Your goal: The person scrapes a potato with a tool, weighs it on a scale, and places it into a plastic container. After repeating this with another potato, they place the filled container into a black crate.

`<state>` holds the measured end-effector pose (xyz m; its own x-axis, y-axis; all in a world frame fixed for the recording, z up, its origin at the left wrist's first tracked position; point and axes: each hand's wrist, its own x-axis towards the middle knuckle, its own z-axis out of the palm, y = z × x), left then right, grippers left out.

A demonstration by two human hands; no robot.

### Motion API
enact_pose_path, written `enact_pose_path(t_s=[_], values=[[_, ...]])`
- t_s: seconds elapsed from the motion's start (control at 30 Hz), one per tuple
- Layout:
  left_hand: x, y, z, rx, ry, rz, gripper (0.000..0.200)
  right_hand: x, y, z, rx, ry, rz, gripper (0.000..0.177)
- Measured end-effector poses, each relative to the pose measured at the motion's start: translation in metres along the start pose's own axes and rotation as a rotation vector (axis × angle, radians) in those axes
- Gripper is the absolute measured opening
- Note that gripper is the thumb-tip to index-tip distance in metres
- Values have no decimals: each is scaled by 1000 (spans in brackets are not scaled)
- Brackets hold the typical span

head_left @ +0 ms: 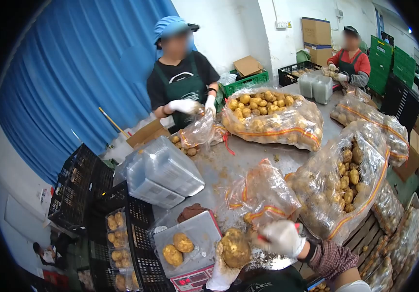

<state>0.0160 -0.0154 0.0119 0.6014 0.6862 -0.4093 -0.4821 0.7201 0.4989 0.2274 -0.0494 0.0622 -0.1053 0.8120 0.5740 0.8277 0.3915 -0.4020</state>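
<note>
A large potato (236, 248) is held in my gloved left hand (220, 272), just right of the scale. My right hand (281, 238), in a white glove, is closed beside it around something with a red part that I cannot make out. Two potatoes (183, 243) lie in a clear tray on the scale (192, 228), whose red digits glow at its front edge. Behind my hands lies a crumpled clear bag (263, 192) with orange stripes. An open bag of potatoes (348, 180) stands to the right.
Stacked clear trays (163, 173) stand behind the scale. At the left, a black crate (146, 243) borders packed potato trays (117, 238). A big potato bag (273, 121) sits farther back. Two gloved co-workers (182, 85) (350, 61) stand across the table (219, 165).
</note>
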Motion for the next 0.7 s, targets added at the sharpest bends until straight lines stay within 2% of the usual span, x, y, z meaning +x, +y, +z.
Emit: enact_pose_path(t_s=[0.03,0.1,0.17,0.23,0.33,0.37,0.43,0.47,0.5,0.57,0.6,0.63,0.67,0.7], values=[[1,0,0,16,15,4,64,-9,-11,0,-38,-94,-68,34],[1,0,-6,-15,12,-21,62,-12,-21,3,-138,-107,-211,34],[0,-1,-8,-50,0,-48,61,-5,-8,1,-145,-41,-126,34],[2,-1,-5,6,83,31,60,-9,-3,6,-233,10,-115,35],[2,-2,-8,-23,5,15,60,-16,-19,11,-214,-67,-290,37],[0,0,-7,-21,12,10,60,-12,-15,9,-209,-68,-283,37],[-1,1,1,-74,72,-11,60,-5,1,5,-311,-26,-86,37],[-1,0,4,-65,108,7,61,-3,-2,7,-157,44,-96,36],[1,0,2,-66,104,13,61,-7,-14,2,-144,-70,-142,34],[1,1,-7,-98,0,-57,63,-8,-22,1,-188,-105,-149,35],[1,1,-10,-96,0,-64,63,-9,-11,6,-185,-42,-104,34],[0,1,-10,-272,-45,-101,66,-3,-2,4,-187,14,-64,33],[3,2,-9,-442,-93,-127,70,-3,-12,-3,-124,-65,-74,33],[4,2,-6,-439,-93,-128,70,-6,-21,-3,-157,-85,-130,34]])
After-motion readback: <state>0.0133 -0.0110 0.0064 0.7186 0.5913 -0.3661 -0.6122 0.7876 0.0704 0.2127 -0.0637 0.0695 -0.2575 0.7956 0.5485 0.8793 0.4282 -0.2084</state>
